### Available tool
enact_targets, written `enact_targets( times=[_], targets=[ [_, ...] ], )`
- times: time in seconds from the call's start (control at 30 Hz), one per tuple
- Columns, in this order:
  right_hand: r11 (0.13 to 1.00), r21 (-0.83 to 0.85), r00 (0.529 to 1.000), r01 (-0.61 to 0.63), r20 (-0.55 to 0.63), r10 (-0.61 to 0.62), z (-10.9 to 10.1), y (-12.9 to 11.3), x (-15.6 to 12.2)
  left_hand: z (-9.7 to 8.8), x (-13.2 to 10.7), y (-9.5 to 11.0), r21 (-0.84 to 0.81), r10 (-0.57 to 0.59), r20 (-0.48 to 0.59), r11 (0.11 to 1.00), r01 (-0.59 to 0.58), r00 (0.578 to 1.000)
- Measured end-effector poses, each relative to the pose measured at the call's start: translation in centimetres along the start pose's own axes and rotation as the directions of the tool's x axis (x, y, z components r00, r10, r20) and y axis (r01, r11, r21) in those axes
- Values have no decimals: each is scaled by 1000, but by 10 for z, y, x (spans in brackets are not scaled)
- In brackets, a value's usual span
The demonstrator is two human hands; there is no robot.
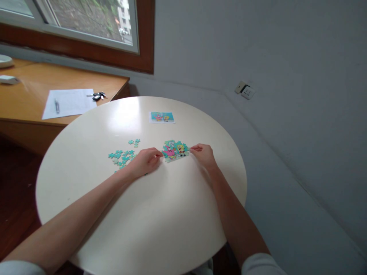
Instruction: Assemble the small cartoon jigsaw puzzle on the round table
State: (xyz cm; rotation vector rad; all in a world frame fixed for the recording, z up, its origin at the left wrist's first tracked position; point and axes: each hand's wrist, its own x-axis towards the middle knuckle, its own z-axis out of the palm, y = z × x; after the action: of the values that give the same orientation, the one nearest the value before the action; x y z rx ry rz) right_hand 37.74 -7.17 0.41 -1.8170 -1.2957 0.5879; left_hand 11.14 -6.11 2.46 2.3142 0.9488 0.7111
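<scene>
A partly joined cartoon jigsaw (175, 150) lies near the middle of a round cream table (149, 221). My left hand (145, 161) rests curled at the puzzle's left edge, its fingertips pinched against the edge pieces. My right hand (203, 153) is curled at the right edge, fingertips touching that side. Several loose teal pieces (122, 157) are scattered just left of my left hand, with a couple more pieces (134, 142) farther back. A small reference picture (162, 117) of the same cartoon lies flat beyond the puzzle.
A wooden desk (25, 103) stands at the back left with a sheet of paper (69, 102), a pen (57, 105) and keys (98, 95). A window (86, 19) sits above it. Grey walls with a socket (245, 91) close in on the right.
</scene>
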Motion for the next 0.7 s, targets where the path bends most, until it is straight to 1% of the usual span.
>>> enact_targets(
  times=[0.17,0.3,0.37,0.53,0.7],
  targets=[
    [995,-89,999,-40,12,41,-3,-2,-2,6,0,-7,48,100,25,994,-101,995],
    [992,-113,998,-62,23,65,-2,2,-1,10,0,-13,107,201,48,973,-205,978],
    [990,-125,997,-68,27,72,-2,4,-1,10,0,-15,136,234,72,961,-242,970],
    [985,-164,997,-62,26,67,-1,7,0,8,-2,-15,197,212,136,952,-236,968],
    [977,-205,998,-51,19,57,-1,8,1,8,-2,-15,172,205,136,958,-227,969]
  ],
)
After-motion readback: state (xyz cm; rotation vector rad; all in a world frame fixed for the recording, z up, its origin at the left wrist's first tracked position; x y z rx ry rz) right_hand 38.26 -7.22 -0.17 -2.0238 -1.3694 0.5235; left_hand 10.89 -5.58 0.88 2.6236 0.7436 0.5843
